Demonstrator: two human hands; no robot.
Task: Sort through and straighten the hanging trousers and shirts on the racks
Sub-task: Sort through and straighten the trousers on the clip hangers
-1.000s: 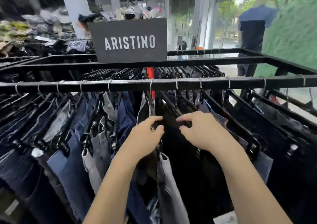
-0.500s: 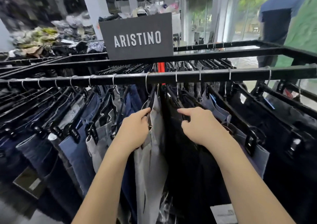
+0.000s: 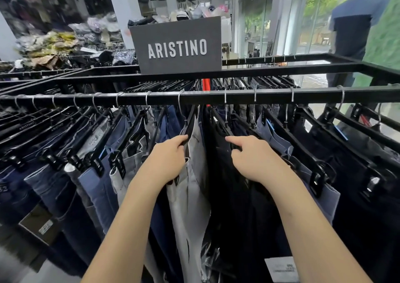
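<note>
Grey trousers (image 3: 192,196) tight within left fingers (image 3: 174,142), black trousers (image 3: 220,174) under curled, gripping right fingers (image 3: 236,140).

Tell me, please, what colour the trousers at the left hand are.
The trousers are light grey; head view.

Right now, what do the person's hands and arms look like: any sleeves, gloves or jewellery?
The left hand and right hand are ungloved, with no ring or watch showing. The left forearm and right forearm are uncovered to the picture's lower edge; no sleeve is in view.

Trousers (image 3: 190,196) hanging from rail (image 3: 216,97), sign (image 3: 176,46) on bar behind, person (image 3: 350,22) far right
</note>
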